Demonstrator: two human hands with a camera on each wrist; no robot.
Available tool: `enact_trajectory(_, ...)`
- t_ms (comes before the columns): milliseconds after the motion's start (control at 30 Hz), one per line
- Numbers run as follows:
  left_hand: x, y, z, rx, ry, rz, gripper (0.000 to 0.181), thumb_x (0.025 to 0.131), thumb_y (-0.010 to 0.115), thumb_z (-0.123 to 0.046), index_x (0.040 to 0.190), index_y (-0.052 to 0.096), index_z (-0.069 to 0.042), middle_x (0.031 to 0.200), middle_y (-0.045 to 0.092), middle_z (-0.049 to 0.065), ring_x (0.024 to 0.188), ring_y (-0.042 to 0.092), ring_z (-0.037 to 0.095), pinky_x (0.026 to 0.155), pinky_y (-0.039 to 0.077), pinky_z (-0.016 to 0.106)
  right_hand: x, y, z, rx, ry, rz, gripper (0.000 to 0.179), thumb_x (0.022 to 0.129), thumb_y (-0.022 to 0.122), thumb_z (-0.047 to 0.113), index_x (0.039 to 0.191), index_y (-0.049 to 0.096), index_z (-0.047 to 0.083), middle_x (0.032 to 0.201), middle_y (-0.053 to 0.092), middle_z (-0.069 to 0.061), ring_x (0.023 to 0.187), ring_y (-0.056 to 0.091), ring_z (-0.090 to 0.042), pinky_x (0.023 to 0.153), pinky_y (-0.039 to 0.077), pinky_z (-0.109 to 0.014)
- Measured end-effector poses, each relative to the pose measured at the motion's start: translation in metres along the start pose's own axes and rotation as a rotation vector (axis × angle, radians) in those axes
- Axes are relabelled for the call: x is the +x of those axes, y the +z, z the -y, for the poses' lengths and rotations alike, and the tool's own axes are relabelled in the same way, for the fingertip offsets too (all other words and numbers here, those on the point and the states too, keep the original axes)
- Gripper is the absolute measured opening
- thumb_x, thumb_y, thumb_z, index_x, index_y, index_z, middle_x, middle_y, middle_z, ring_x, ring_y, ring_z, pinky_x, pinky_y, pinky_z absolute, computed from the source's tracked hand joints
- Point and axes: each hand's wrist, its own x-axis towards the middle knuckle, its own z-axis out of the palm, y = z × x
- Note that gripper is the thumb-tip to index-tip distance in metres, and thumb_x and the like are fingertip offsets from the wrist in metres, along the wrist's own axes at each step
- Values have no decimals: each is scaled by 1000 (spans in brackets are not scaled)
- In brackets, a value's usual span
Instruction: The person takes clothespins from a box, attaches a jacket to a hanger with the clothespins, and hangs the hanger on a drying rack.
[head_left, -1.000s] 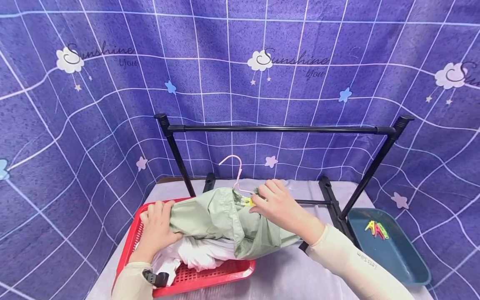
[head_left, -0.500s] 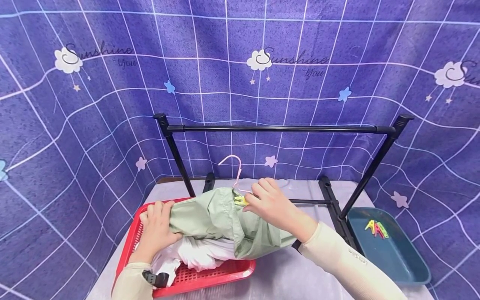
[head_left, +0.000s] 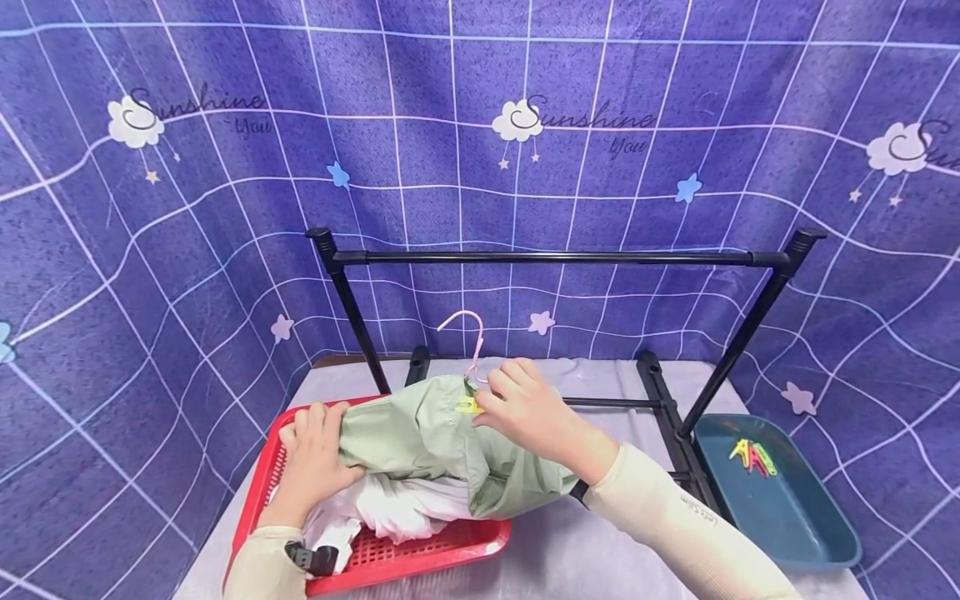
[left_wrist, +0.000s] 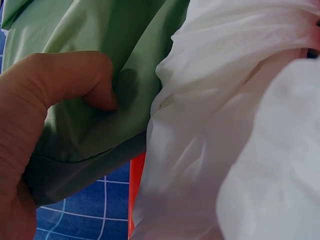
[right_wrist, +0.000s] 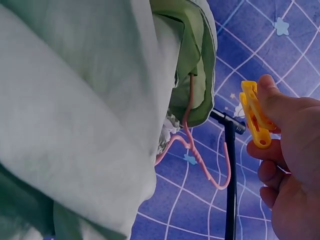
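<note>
A light green garment [head_left: 431,421] lies over the pile at the basket, with a pink hanger [head_left: 478,337] whose hook sticks up from its neckline. My left hand [head_left: 315,458] grips the garment's left part; in the left wrist view the thumb presses on the green cloth [left_wrist: 135,95]. Between thumb and index finger, my right hand [head_left: 532,417] pinches a yellow clothespin [right_wrist: 257,115] close to the neckline. The right wrist view has the clothespin apart from the cloth, beside the pink hanger hook [right_wrist: 220,182].
Under the garment, white clothes [head_left: 405,504] fill part of a red basket [head_left: 390,571]. Behind stands a black rack with a horizontal bar [head_left: 555,258]. At the right, a dark teal tray [head_left: 795,508] holds several coloured clothespins [head_left: 753,458]. A purple patterned curtain [head_left: 420,92] hangs behind everything.
My right hand has shifted left along the garment with the yellow clothespin, closer to the hanger's base. The left hand, garment and hanger have stayed about where they were.
</note>
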Motion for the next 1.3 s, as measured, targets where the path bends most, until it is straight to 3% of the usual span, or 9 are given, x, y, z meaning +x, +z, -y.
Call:
enact_trajectory(133,0,1,0,1,1,-2,97,40,88,-27,123,47,2,99,42,19,88,36,40,69,27,54,2,3,2,-3,-7,-10,34,75,77,38,81,56,12,78,42,-1,76,45,-23,73,38,-34)
enact_trajectory(533,1,0,-2,1,-3,10,97,41,88,-27,124,47,1,98,41,18,89,36,40,69,27,54,9,3,12,-18,17,72,33,79,74,41,82,58,13,87,52,-2,87,52,-24,83,41,-36)
enact_trajectory(1300,1,-1,-2,-2,9,-7,96,41,87,-27,123,48,3,97,42,18,87,37,40,68,26,55,21,14,19,12,17,111,30,84,72,39,83,57,13,80,45,0,81,47,-22,80,38,-33)
